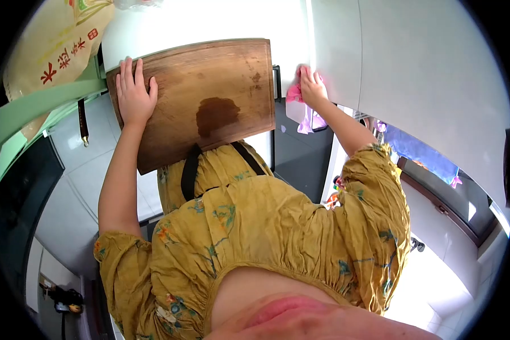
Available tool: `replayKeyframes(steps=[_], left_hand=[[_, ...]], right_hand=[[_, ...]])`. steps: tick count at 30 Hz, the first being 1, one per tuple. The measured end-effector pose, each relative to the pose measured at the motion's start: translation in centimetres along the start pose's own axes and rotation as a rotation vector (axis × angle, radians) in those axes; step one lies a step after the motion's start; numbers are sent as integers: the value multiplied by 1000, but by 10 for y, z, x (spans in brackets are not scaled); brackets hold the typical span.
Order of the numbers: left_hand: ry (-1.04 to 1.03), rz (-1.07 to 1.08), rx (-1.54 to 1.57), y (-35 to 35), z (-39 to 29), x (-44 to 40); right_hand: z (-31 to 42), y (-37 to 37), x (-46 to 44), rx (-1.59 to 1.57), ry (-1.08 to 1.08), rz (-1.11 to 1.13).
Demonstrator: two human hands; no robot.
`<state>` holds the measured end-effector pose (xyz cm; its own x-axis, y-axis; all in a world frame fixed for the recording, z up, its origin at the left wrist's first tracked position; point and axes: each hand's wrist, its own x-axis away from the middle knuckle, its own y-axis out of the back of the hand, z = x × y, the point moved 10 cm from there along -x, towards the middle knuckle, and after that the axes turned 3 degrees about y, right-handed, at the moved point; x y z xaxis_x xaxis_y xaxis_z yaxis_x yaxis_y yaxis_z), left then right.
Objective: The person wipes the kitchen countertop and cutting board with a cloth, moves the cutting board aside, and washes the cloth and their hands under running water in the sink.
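A brown wooden cutting board [178,85] stands in front of my body, with a dark wet patch on its lower middle. My left hand [135,93] lies flat on the board's upper left part, fingers stretched out towards its edge. Out to the right, my right hand [313,88] has its fingers closed at a soft pink-and-white packet or cloth [294,106] beside a white panel. Its lower part hangs down in purple folds. Whether it is a packet or a cloth I cannot make out, and the fingertips are partly hidden.
A large cream bag [62,56] with red lettering stands at the upper left by a green rim [51,102]. White cabinet panels [413,68] fill the upper right. A dark handle [276,83] shows just right of the board. Pale floor tiles [96,170] lie at the left.
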<state>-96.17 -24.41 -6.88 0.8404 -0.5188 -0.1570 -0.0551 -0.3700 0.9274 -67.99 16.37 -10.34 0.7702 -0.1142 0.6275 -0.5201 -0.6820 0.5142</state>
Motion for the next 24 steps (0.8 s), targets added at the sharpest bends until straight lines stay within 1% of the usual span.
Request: replayKeyframes(steps=[3,6,7,10,11,15,18,20,22,23,24], left_hand=[[-13,-5,-25,-2,0,-4],[-23,-6,-14,-4,0,-4],[-27,-14,-13,-5,-1,-6],[-41,-28,-11,-3,-2,-5],[-42,-31,-12,-3,-2,-4],[-37,-27,-5,-5,-1,-3],[-49,-31,14,-3,-2,-4],[-50,-35,8,-4,-2,-6],[-48,-29,-7,-5,-2,-4],[-46,-30,-24,-6,-2,-5],[-43,-27,-44,-6,-2,-4]], right_hand=[[-23,22,-34,152,-76,37],[-4,0,-29,189,-59,272],[5,-6,-21,203,-90,217],[36,-8,6,208,-13,318],[36,-13,4,140,10,315],[4,10,-23,157,-16,247],[5,14,-18,173,-40,351],[10,9,-10,197,-153,195],[13,4,-2,204,-135,151],[11,12,-5,150,-65,240],[7,15,-11,179,-86,232]])
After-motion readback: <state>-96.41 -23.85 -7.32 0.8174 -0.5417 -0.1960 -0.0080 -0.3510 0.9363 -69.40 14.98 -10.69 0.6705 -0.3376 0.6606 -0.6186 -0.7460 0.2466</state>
